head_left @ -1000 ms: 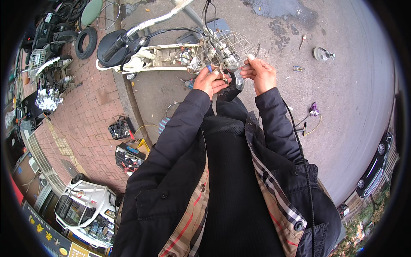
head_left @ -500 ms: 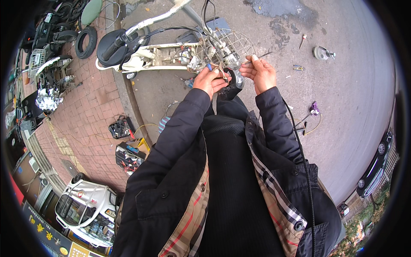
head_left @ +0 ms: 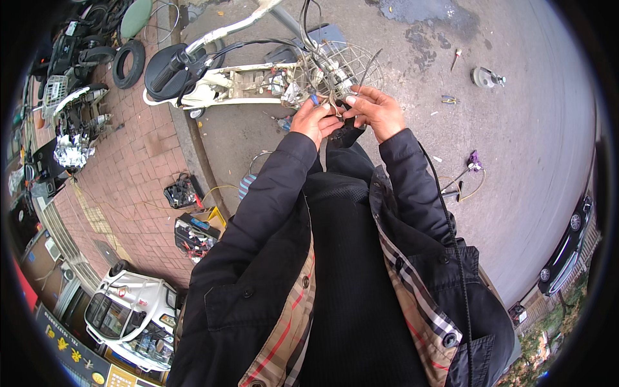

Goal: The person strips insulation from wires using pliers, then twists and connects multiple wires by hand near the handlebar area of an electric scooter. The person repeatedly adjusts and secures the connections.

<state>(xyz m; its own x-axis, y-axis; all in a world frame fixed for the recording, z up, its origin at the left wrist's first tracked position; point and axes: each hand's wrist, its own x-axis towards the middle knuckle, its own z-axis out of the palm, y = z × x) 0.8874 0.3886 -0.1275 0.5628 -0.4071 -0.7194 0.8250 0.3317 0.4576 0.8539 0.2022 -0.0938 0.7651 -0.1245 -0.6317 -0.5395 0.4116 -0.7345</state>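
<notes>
In front of me, my left hand (head_left: 314,121) is closed on thin wires (head_left: 331,106) at the front of a stripped white scooter (head_left: 225,90). A small blue piece (head_left: 314,99) pokes up by its index finger. Close beside it, my right hand (head_left: 377,111) pinches a thin dark strip (head_left: 371,66), which points up and away from me. The fingertips of both hands nearly meet at the wires. Exactly what lies between them is too small to make out. Behind the hands sits the scooter's wire basket (head_left: 367,58).
Pliers (head_left: 449,99), a screwdriver (head_left: 456,59) and a round white part (head_left: 482,77) lie on the pavement to the right. A purple-headed item (head_left: 474,161) with a cord is nearer. At left are a tool box (head_left: 193,237), a tyre (head_left: 129,64) and a white vehicle (head_left: 132,316).
My right hand has moved left to the wires beside my left hand. The dark strip has swung from pointing right to pointing up and away. My left hand stays nearly still.
</notes>
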